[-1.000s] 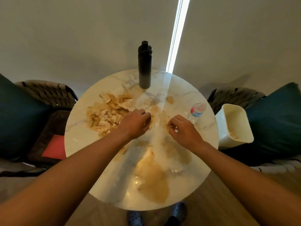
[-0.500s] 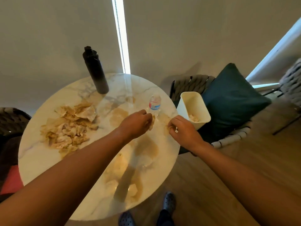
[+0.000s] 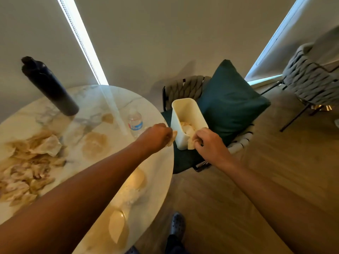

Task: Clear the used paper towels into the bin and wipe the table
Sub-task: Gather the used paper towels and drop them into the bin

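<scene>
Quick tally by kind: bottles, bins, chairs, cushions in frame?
Bottles: 2, the black flask and the clear water bottle
Bins: 1, the cream bin
Chairs: 2, one under the bin, one at far right
Cushions: 1, teal
Total: 6

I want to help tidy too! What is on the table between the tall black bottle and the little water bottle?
Only stained marble table shows between the black bottle and the water bottle in the head view.

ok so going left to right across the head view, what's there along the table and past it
pile of used paper towels → black flask → water bottle → left hand → white bin → right hand → green cushion → grey woven chair
</scene>
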A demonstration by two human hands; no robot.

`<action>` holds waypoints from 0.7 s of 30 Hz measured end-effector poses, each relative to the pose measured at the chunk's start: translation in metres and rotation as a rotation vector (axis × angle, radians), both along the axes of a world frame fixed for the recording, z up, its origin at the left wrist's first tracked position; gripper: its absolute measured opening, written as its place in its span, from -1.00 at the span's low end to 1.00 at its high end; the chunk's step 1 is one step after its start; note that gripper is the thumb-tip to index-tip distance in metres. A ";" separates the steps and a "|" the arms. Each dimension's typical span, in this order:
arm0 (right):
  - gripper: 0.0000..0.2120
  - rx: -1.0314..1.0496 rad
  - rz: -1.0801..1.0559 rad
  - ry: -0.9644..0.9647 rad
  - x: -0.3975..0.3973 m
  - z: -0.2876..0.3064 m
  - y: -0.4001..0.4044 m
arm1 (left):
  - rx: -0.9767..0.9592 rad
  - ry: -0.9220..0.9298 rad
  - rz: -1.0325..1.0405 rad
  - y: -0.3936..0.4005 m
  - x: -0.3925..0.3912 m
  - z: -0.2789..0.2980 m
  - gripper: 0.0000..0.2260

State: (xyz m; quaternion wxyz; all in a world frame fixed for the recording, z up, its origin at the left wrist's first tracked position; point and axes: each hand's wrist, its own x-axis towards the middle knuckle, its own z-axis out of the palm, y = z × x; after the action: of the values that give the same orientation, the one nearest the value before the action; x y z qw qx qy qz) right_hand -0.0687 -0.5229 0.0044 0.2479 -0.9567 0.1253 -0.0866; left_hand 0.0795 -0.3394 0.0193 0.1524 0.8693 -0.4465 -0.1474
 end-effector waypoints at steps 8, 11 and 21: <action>-0.93 0.031 -0.022 0.066 0.032 -0.020 -0.067 | -0.109 0.146 0.176 -0.080 0.031 -0.026 -0.85; -0.93 0.050 -0.025 0.088 0.052 -0.031 -0.089 | -0.130 0.201 0.243 -0.107 0.045 -0.036 -0.82; -0.85 0.120 -0.026 0.117 0.112 -0.072 -0.133 | -0.210 0.288 0.433 -0.173 0.087 -0.071 -0.79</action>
State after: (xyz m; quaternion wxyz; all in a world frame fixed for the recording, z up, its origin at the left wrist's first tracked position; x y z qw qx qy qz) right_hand 0.0433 -0.6556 -0.0674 0.2960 -0.9418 0.1570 -0.0260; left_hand 0.1670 -0.5122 -0.0512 0.3314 0.8941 -0.2368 -0.1864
